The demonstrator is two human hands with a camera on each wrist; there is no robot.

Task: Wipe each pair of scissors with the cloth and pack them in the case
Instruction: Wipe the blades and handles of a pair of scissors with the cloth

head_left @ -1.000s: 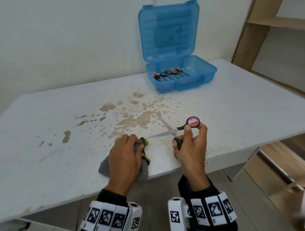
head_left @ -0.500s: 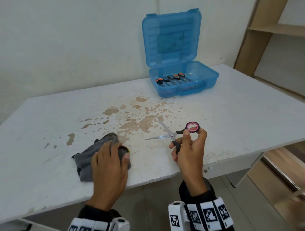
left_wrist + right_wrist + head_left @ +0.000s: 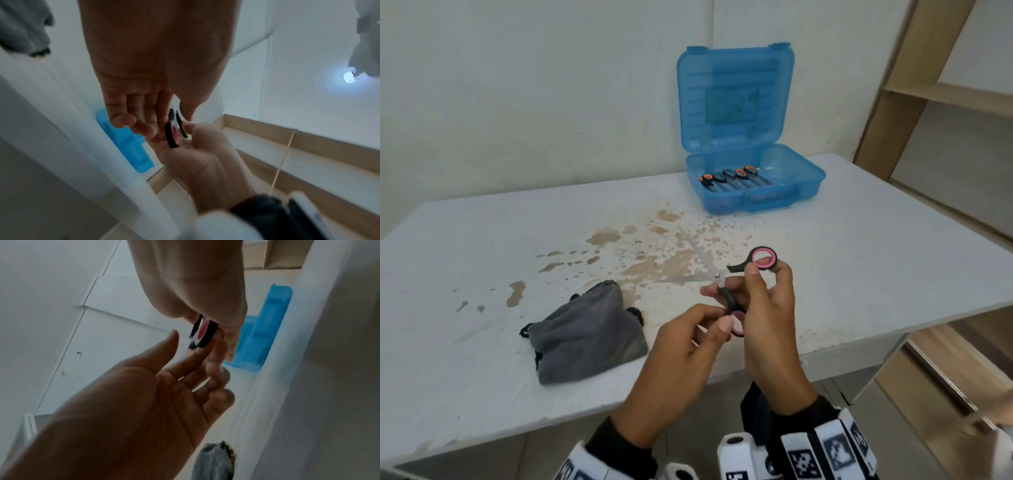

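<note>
With several scissors [image 3: 729, 178] already lying in the open blue case [image 3: 804, 178], you grip the pink-handled pair [image 3: 726, 277], blades apart, in your right hand [image 3: 767, 308] well in front of the case, your left hand [image 3: 688, 346] pinching its lower ring, the cloth [image 3: 585, 339] dropped nearby, so closing and packing remain.
</note>
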